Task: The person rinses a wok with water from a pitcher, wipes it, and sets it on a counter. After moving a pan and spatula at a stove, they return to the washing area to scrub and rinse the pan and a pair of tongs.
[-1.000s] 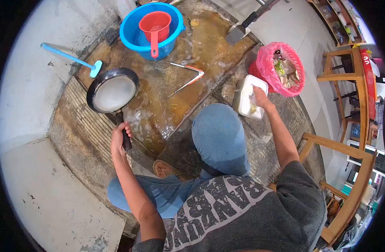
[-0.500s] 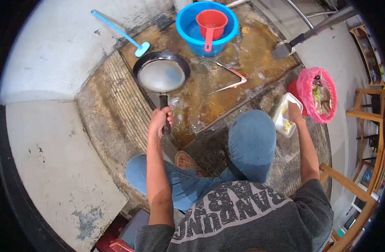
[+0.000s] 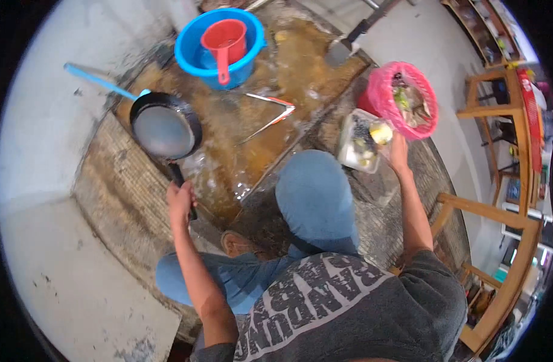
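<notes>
My left hand (image 3: 181,202) is wrapped round the black handle of a frying pan (image 3: 163,131), which is held over the wet floor with its grey inside facing up. My right hand (image 3: 399,154) pinches a yellow and white sponge (image 3: 381,133), slightly blurred, above the edge of a white plastic container (image 3: 353,160). Inside that container lie a dark scourer-like piece and some yellowish bits. The container sits beside my raised knee, close to a bin (image 3: 430,99) lined with a pink bag.
A blue basin (image 3: 246,71) holds a red dipper (image 3: 223,37) at the back. Orange-and-white tongs (image 3: 282,113) lie on the wet floor. A light-blue brush (image 3: 101,79) leans left, partly behind the pan. Wooden furniture (image 3: 488,211) stands at right.
My right hand has come up out of the white container with the sponge. The view has turned right, so everything sits further left. My left hand still grips the pan.
</notes>
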Demonstrator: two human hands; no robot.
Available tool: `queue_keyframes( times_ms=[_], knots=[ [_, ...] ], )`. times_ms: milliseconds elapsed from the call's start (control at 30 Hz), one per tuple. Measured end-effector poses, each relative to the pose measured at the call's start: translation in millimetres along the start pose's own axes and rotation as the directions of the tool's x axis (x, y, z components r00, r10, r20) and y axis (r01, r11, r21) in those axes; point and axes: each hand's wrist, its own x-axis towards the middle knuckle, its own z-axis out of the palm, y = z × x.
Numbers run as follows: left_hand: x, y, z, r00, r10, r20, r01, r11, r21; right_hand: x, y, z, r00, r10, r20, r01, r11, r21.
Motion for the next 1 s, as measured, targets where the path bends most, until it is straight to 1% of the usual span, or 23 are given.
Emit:
queue_keyframes(
  times_ms=[67,100,200,300,333,400,433,500,533,633,700,733,767,867,933,967,1000],
  knots=[
    [9,-3,-7,0.996,-0.001,0.089,0.004,0.999,-0.043,4,12,-2,0.998,-0.029,0.051,0.018,0.979,0.203],
    [9,-6,-6,0.996,0.015,0.085,-0.010,0.998,-0.060,5,15,1,0.996,-0.056,0.072,0.031,0.950,0.312],
    [10,-9,-8,0.997,0.044,0.062,-0.038,0.996,-0.082,5,13,13,0.982,-0.045,0.183,0.003,0.974,0.225],
    [15,-18,-7,0.996,0.052,0.069,-0.047,0.996,-0.075,0,-3,20,0.991,-0.101,0.089,0.098,0.994,0.043],
    [15,-20,-8,0.996,0.043,0.075,-0.037,0.996,-0.078,-1,-9,18,0.991,-0.048,0.122,0.048,0.999,-0.003],
    [15,-19,-9,0.995,0.032,0.094,-0.022,0.995,-0.101,8,-42,-18,0.982,0.065,0.177,-0.047,0.994,-0.101],
    [14,-18,-10,0.993,0.026,0.111,-0.012,0.993,-0.121,14,-55,-34,0.980,0.086,0.179,-0.064,0.990,-0.125],
    [14,-20,-10,0.991,0.014,0.131,0.005,0.990,-0.139,17,-48,-30,0.947,0.170,0.273,-0.094,0.958,-0.270],
    [16,-21,-10,0.991,0.011,0.131,0.008,0.990,-0.138,19,-44,-24,0.925,0.215,0.314,-0.102,0.935,-0.340],
    [16,-16,-9,0.994,-0.001,0.107,0.013,0.993,-0.115,27,-28,17,0.833,0.244,0.497,0.009,0.892,-0.453],
    [8,-7,-3,0.998,-0.011,0.060,0.016,0.995,-0.094,35,-35,3,0.779,0.073,0.623,0.147,0.944,-0.295],
    [7,-6,-3,0.997,-0.006,0.071,0.012,0.996,-0.086,39,-40,-1,0.737,-0.020,0.676,0.214,0.955,-0.205],
    [8,-8,-4,0.997,-0.003,0.081,0.009,0.997,-0.078,45,-43,3,0.680,0.013,0.733,0.261,0.930,-0.259],
    [12,-13,-5,0.996,-0.019,0.083,0.026,0.996,-0.091,44,-58,16,0.734,-0.028,0.678,0.424,0.799,-0.426],
    [8,-10,-4,0.996,-0.033,0.081,0.040,0.995,-0.092,39,-27,51,0.788,-0.129,0.601,0.430,0.815,-0.388],
    [4,-4,-1,0.994,-0.101,0.030,0.104,0.987,-0.125,35,-1,74,0.806,-0.176,0.565,0.430,0.830,-0.355],
    [-5,3,-1,0.995,-0.087,0.047,0.092,0.988,-0.127,35,7,78,0.824,-0.156,0.545,0.388,0.857,-0.340]
  ],
)
